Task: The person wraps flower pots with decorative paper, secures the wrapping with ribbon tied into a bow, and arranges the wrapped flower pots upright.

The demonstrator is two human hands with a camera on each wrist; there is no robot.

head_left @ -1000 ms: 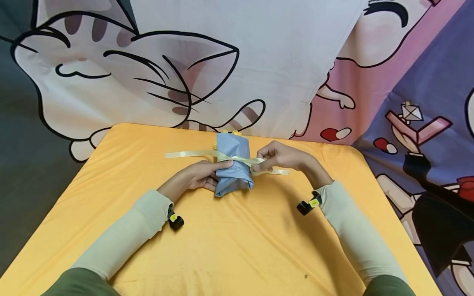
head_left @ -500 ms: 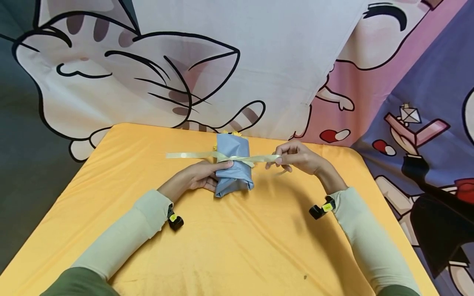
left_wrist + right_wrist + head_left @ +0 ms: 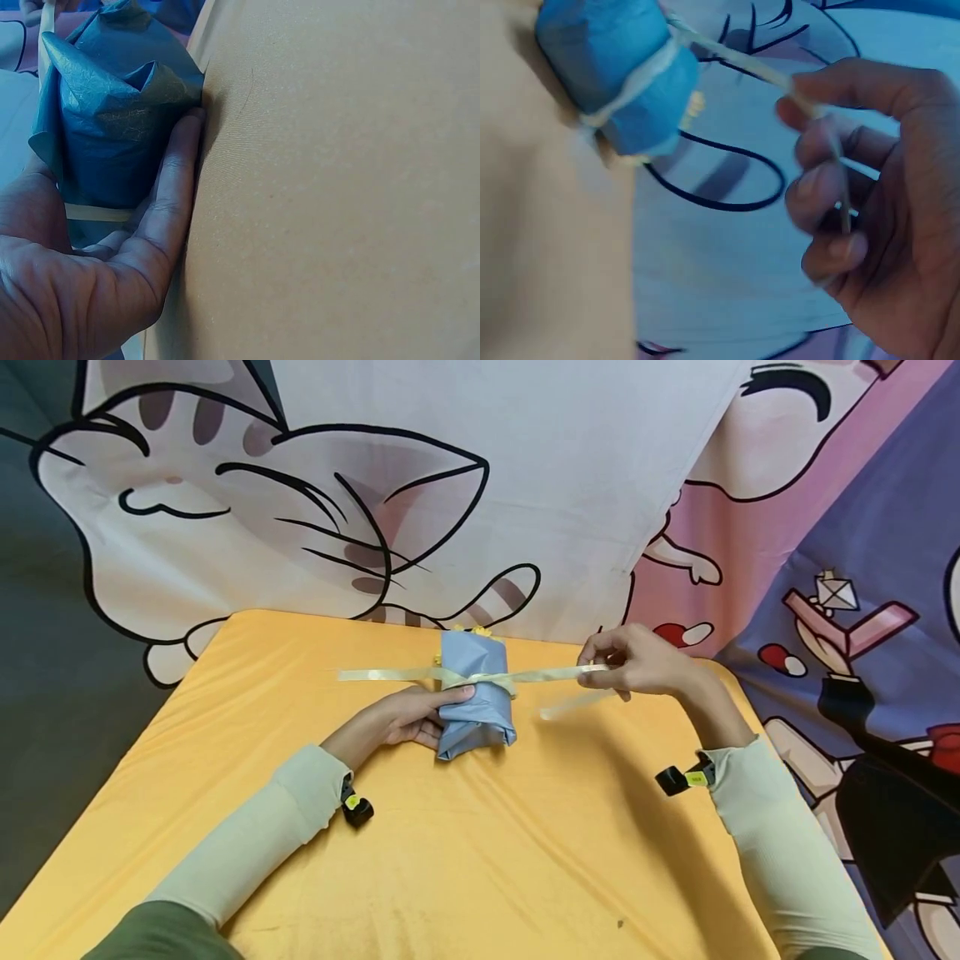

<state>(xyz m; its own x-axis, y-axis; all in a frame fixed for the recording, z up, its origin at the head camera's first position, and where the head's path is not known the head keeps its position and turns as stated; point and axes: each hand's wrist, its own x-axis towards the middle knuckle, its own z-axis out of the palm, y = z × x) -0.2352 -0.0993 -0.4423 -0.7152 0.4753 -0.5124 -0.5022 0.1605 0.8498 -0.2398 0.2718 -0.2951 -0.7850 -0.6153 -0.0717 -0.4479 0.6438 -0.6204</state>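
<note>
In the head view I saw the blue bundle (image 3: 477, 731) on the bench (image 3: 375, 877), the left hand (image 3: 403, 714) gripping its near left side. The right hand (image 3: 647, 662) pinched the cream ribbon (image 3: 546, 675) and had moved farther right within the last second, pulling that end longer; I judged this was tightening the tie. Marks on the yellow tag (image 3: 697, 778) at the right wrist were too small to read. The left wrist view showed fingers and thumb flanking crumpled wrapping, no lettering. In the blurred right wrist view, thumb and forefinger pinched the ribbon; I saw no brand.
</note>
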